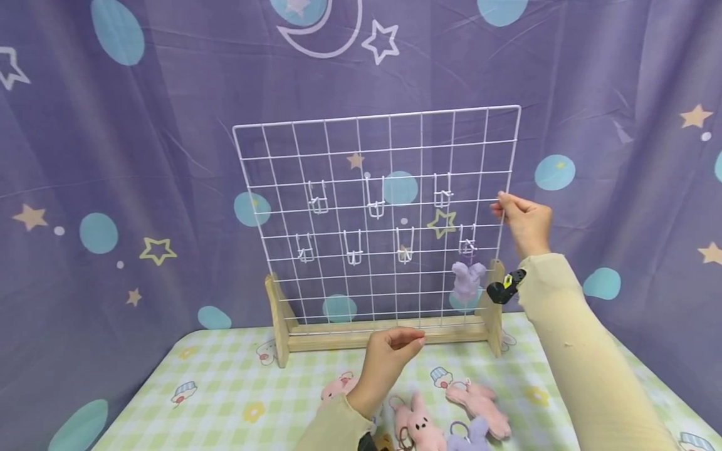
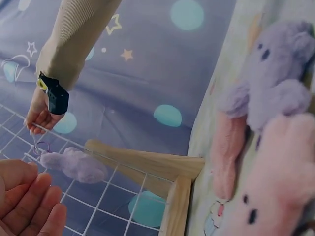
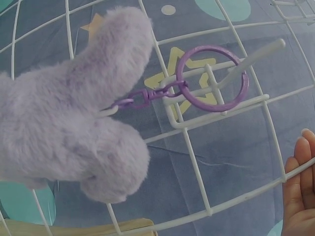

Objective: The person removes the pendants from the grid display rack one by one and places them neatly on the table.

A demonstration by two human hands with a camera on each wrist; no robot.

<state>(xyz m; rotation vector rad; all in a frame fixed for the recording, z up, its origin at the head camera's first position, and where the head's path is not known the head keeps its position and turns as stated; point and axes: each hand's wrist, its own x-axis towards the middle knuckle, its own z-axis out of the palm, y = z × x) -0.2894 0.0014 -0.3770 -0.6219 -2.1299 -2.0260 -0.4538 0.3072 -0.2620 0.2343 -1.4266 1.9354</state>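
A white wire grid panel (image 1: 389, 150) stands upright in a wooden base (image 1: 338, 341). My right hand (image 1: 524, 219) pinches the panel's right edge wire between thumb and fingers; in the right wrist view its fingers (image 3: 300, 189) show at that wire. Beside it, a lilac plush keychain (image 1: 467, 280) hangs by its purple ring (image 3: 183, 78) on a white hook (image 3: 256, 59). My left hand (image 1: 392, 357) hovers before the base, holding nothing, its fingers (image 2: 37, 204) loosely bent above the plush toys on the table.
Several other white hooks (image 1: 354, 255) sit on the panel in two rows. On the checked tablecloth (image 1: 225, 382) lie pink plush keychains (image 1: 479, 407), another lilac one (image 1: 470, 435) and a partly hidden pink one (image 1: 338, 385). A purple patterned curtain (image 1: 169, 81) hangs behind.
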